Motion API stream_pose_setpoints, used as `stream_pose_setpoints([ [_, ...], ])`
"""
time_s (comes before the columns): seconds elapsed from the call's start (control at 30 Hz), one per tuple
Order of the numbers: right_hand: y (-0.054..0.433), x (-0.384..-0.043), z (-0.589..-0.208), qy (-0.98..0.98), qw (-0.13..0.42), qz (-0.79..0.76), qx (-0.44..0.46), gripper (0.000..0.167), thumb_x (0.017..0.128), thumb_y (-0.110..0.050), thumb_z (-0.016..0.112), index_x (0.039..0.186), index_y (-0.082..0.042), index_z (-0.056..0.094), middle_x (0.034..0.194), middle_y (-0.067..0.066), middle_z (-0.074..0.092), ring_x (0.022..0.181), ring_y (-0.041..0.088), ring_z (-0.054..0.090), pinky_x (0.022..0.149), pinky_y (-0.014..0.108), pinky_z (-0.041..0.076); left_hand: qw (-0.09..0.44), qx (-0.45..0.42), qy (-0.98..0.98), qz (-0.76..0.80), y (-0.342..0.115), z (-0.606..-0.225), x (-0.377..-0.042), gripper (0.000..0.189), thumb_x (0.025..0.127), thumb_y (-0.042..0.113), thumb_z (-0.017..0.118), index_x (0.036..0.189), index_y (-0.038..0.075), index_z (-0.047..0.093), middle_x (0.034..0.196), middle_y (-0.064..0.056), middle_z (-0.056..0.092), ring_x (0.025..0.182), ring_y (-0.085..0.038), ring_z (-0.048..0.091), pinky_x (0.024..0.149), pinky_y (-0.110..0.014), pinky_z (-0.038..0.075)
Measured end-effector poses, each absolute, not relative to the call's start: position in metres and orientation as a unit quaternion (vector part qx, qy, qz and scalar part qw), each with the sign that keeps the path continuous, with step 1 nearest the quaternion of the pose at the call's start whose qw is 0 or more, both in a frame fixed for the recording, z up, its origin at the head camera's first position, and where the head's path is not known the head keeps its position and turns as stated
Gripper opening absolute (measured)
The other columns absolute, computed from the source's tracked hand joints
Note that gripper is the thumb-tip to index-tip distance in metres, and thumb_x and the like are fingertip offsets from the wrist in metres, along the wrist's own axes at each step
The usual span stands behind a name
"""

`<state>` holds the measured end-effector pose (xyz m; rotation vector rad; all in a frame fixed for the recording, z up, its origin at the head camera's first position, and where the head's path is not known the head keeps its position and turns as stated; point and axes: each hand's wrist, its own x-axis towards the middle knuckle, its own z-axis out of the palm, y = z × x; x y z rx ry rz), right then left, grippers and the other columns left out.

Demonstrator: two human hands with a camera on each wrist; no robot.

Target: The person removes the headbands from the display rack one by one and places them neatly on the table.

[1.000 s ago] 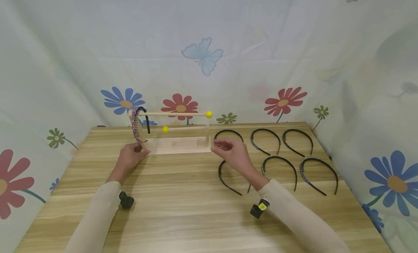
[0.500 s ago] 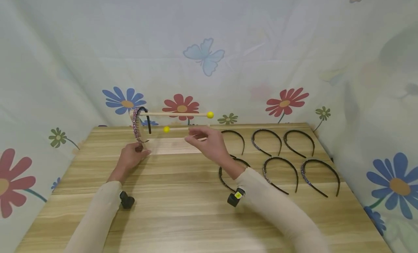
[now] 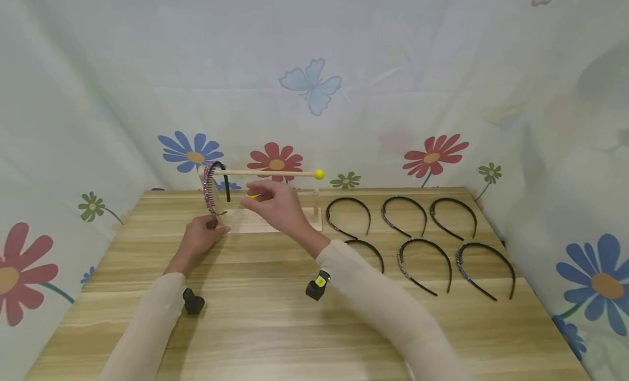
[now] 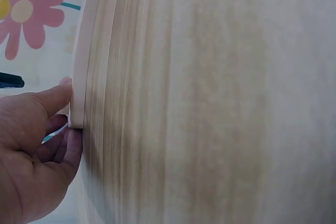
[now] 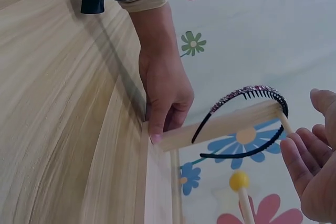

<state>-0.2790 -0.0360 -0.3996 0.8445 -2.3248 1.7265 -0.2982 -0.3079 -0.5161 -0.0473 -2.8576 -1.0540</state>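
A wooden headband stand [image 3: 241,222] has two rods tipped with yellow balls. A black headband with pink sparkling stones [image 3: 207,190] hangs at the left end of the upper rod [image 3: 270,173]. My left hand [image 3: 199,236] grips the left end of the stand's base; in the left wrist view its thumb and fingers [image 4: 74,150] are at the corner. My right hand [image 3: 282,206] is in front of the lower rod, mostly covering its yellow ball [image 3: 253,195]. In the right wrist view its thumb and loosely bent fingers [image 5: 302,156] stand apart, near the hung headband [image 5: 244,93].
Several black headbands lie in two rows on the right of the wooden table [image 3: 245,315], among them a back one [image 3: 404,198] and a front one [image 3: 484,244]. My right forearm partly covers the nearest front one [image 3: 373,247]. A flowered cloth [image 3: 368,124] hangs behind.
My right hand has moved left from the right end of the stand's base to the lower rod's ball. The left hand stays at the base's left end.
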Motion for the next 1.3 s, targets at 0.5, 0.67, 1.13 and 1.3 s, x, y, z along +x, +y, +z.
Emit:
stream_pose_setpoints([
  [0.5,-0.092,-0.285,-0.405,-0.753,0.014,0.609,0.249,0.04,0.091,-0.032,0.08,0.122,-0.008,0.073,0.109,0.001,0.076,0.094,0.002,0.069,0.079,0.017,0.055,0.073,-0.037,-0.937,-0.339,-0.306,-0.516,-0.301,0.026,0.096,0.02,0.073,0.083,0.002,0.059,0.066,-0.001,0.041,0.06,-0.017,0.04,0.057,-0.032,0.033],
  [0.67,-0.106,-0.288,-0.408,-0.755,0.007,0.613,0.235,0.043,0.089,-0.033,0.081,0.122,-0.007,0.072,0.11,0.001,0.076,0.093,0.001,0.069,0.078,0.016,0.055,0.077,-0.039,-0.937,-0.339,-0.306,-0.516,-0.301,0.028,0.095,0.019,0.074,0.08,0.003,0.057,0.066,-0.001,0.042,0.06,-0.016,0.041,0.057,-0.031,0.034],
  [1.13,-0.128,-0.287,-0.411,-0.755,-0.014,0.628,0.186,0.032,0.088,-0.028,0.083,0.113,-0.01,0.075,0.098,-0.003,0.077,0.084,-0.002,0.068,0.072,0.016,0.054,0.069,-0.033,-0.935,-0.347,-0.309,-0.517,-0.301,0.023,0.095,0.02,0.074,0.092,-0.001,0.064,0.076,-0.003,0.055,0.067,-0.015,0.047,0.06,-0.029,0.039],
  [1.3,-0.132,-0.288,-0.414,-0.759,-0.019,0.626,0.178,0.028,0.088,-0.027,0.083,0.11,-0.011,0.076,0.095,-0.005,0.076,0.083,-0.003,0.068,0.071,0.016,0.054,0.067,-0.032,-0.936,-0.343,-0.309,-0.516,-0.3,0.025,0.095,0.018,0.074,0.101,-0.005,0.067,0.085,-0.01,0.062,0.073,-0.019,0.051,0.066,-0.032,0.043],
])
